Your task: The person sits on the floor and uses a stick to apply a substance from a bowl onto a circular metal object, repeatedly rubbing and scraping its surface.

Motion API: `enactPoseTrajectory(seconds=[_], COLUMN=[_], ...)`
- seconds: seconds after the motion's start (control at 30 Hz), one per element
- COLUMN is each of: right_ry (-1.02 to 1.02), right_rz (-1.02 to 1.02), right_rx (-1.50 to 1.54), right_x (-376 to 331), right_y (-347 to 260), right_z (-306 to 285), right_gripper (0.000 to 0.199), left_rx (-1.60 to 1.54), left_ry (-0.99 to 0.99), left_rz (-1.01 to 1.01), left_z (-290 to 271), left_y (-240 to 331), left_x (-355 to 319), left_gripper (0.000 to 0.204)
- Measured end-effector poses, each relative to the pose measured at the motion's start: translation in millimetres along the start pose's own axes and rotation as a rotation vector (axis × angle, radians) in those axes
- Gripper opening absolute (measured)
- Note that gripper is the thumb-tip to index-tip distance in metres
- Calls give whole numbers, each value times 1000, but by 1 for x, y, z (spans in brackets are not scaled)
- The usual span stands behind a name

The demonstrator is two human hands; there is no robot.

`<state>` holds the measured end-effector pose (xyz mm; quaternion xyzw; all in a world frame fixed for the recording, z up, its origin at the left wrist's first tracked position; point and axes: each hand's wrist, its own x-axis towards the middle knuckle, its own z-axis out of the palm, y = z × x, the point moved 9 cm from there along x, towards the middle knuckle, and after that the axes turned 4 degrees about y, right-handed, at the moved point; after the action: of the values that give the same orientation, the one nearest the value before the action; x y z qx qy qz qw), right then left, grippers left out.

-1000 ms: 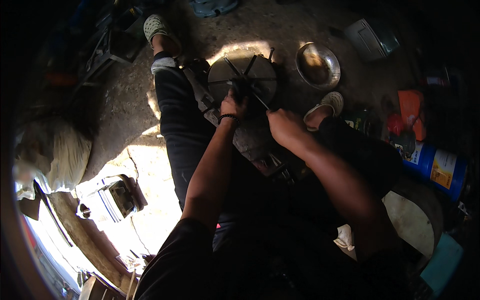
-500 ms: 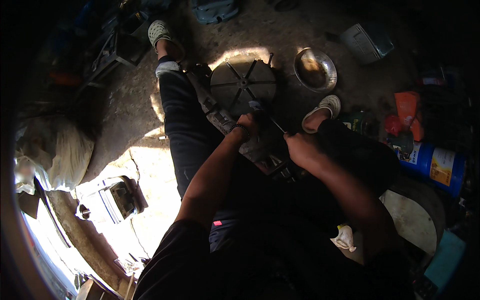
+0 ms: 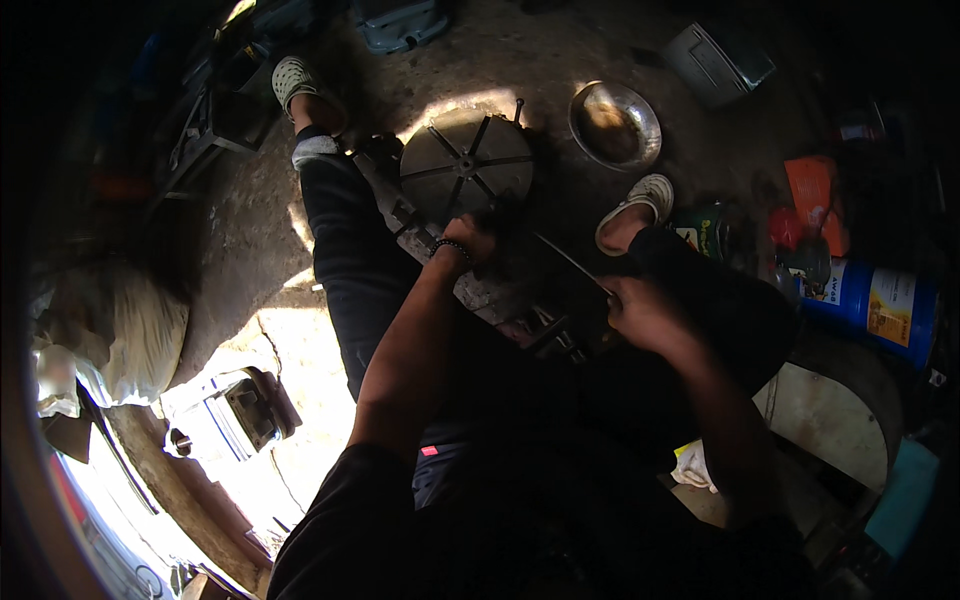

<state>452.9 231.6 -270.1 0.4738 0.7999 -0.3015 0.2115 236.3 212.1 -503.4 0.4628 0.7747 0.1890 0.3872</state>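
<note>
Shadowed floor point(image 3: 250, 300), hands point(image 3: 475, 240) half-lost (tool point(image 3: 570, 262) indistinct)

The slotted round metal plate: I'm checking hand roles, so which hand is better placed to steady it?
Probably left. The left hand rests at the plate's near edge, while the right hand is farther back, holding a thin rod-like tool.

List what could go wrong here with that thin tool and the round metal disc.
The right hand holds a thin pointed tool aimed toward the left hand, so a slip might jab it. The slotted metal disc lies on the ground between the sandalled feet; if it shifts, toes may get pinched.
</note>
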Motion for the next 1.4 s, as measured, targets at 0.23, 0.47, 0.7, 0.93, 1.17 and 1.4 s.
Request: enactPoseTrajectory(seconds=[0.23, 0.47, 0.7, 0.93, 1.17, 1.4], right_ry=[64, 35, 81, 189, 164, 15], right_rz=[-125, -219, -292, -377, -425, -233], right_rx=[2, -53, -176, -356, -519, -403], right_x=[33, 74, 120, 114, 85, 54], right_y=[-32, -58, -73, -69, -55, -11], right_z=[-9, -2, 15, 44, 60, 57], right_gripper=[35, 38, 39, 38, 36, 39], left_rx=[-14, -310, -426, -514, 592, 547], left_ry=[205, 520, 618, 631, -18, -216], left_rz=[-123, -366, -266, -201, 110, 151], left_z=[-39, -67, -63, -45, 60, 61], left_y=[-18, -48, -66, -68, -55, -1], left_x=[18, 16, 25, 25, 35, 2], left_gripper=[36, 35, 42, 46, 30, 32])
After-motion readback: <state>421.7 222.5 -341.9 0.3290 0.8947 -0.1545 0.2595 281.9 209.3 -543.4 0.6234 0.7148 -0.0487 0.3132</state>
